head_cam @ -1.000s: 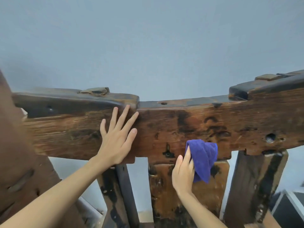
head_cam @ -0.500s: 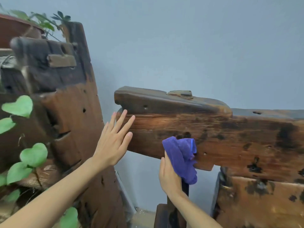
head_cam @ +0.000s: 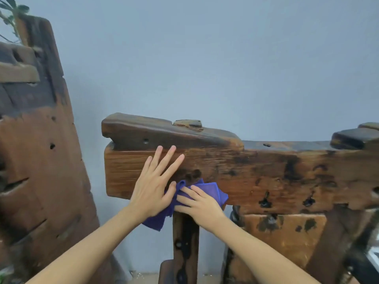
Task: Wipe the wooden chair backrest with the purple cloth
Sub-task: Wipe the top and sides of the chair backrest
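The cloth [head_cam: 213,191] lies flat against the front face of the backrest [head_cam: 256,177], low on that face near its left end, directly above the dark post [head_cam: 185,242] that rises under the rail, with one corner hanging off the backrest's lower edge beside the post. The right hand [head_cam: 200,203] presses it to the wood, fingers loosely spread and laid flat on the fabric rather than pinching it. The left hand [head_cam: 152,189] rests open on the backrest just left of the cloth, fingers fanned and straight, thumb touching the cloth's edge; it grips nothing and seems to be bracing. The backrest's long axis runs level from left to right, its broad face turned toward the person, its blunt left end pointing at the tall slab [head_cam: 41,160] that stands apart from it. The cloth is partly unfolded, its layers stepped toward the right along that same axis. Wiping looks under way, with the cloth at the left portion of the rail; whether the wood is already clean cannot be told, since no dust or streaks show. By my judgement the stretch to the right, the top edge and the raised cap [head_cam: 168,132] may remain.
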